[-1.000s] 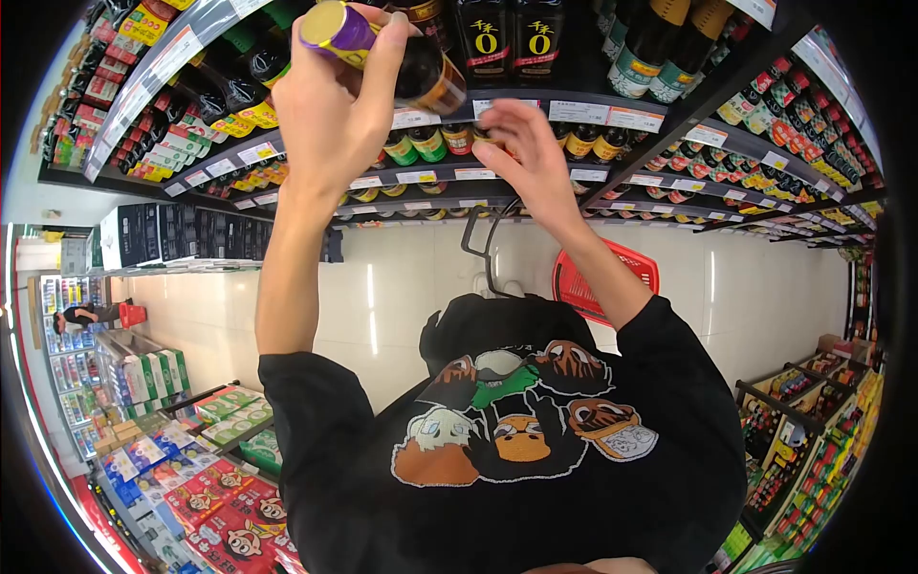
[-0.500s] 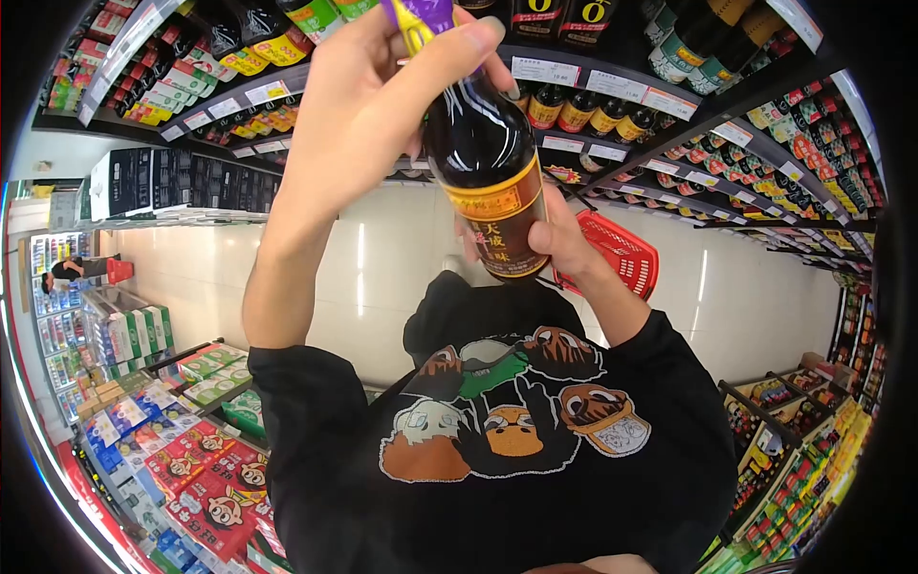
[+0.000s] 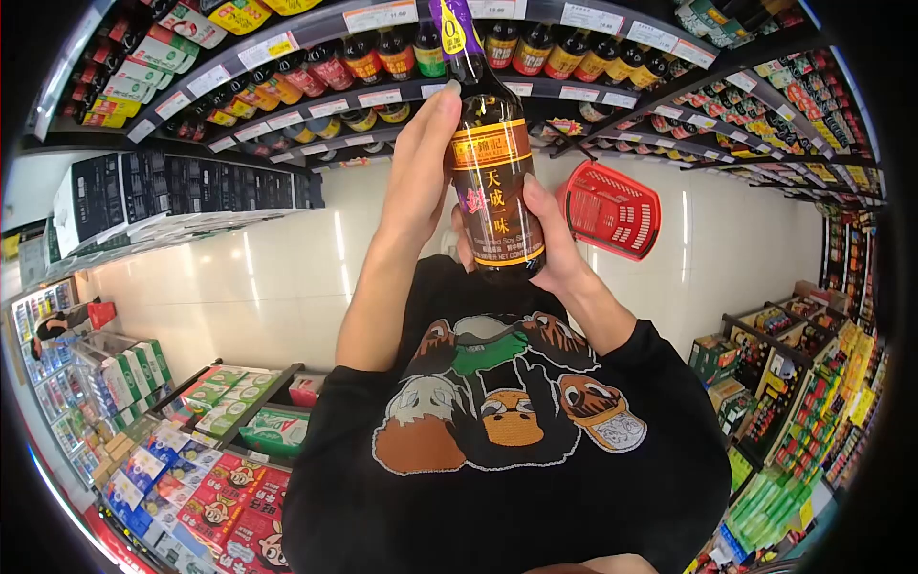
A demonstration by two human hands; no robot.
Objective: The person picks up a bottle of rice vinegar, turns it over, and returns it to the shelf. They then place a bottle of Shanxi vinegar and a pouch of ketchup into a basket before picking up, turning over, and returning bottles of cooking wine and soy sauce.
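Bottle (image 3: 494, 206): dark glass, glossy; purple wrap (image 3: 453, 25) with yellow badge on neck; brown label (image 3: 495, 212) with orange-yellow band, Chinese characters facing camera. Is located between two hands, before chest, near shelves (image 3: 339, 105). Neck points to shelves, leaning slightly to left; base towards person's shirt (image 3: 497, 497); long axis runs from shirt side to shelf side. Right hand (image 3: 559, 230): fingers closed around lower part, gripping it, thumb at label edge. Left hand (image 3: 419, 163): touches left side; fingers mostly hidden, cannot tell how closed.

Bottles (image 3: 381, 57) stood on the shelves (image 3: 316, 107) across the top; a basket (image 3: 612, 210) sat on the floor (image 3: 316, 263), right of center.
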